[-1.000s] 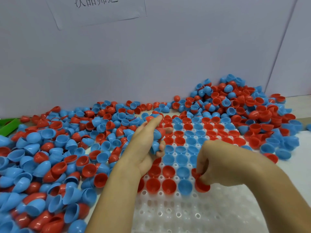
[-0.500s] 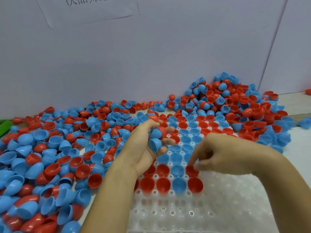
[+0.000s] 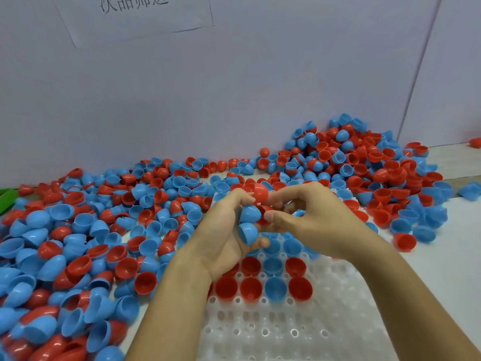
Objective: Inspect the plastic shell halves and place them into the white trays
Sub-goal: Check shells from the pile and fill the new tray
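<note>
My left hand (image 3: 221,230) is raised above the white tray (image 3: 299,332), palm up, cupping several shell halves: two blue ones (image 3: 249,214) and red ones. My right hand (image 3: 312,217) meets it from the right and pinches a red shell half (image 3: 260,192) at the top of that handful, thumb near another red half. Red and blue halves fill the tray's far rows, open side up; its near pockets hold nothing.
A thick pile of loose red and blue shell halves (image 3: 78,243) covers the table to the left and behind the tray, rising into a heap (image 3: 364,162) at the back right. A grey wall with a paper label (image 3: 135,11) stands behind. A green object (image 3: 6,201) lies far left.
My right hand let go of a red half in the tray's near row and rose to my left hand, where it now pinches a red half. The left hand stayed above the tray.
</note>
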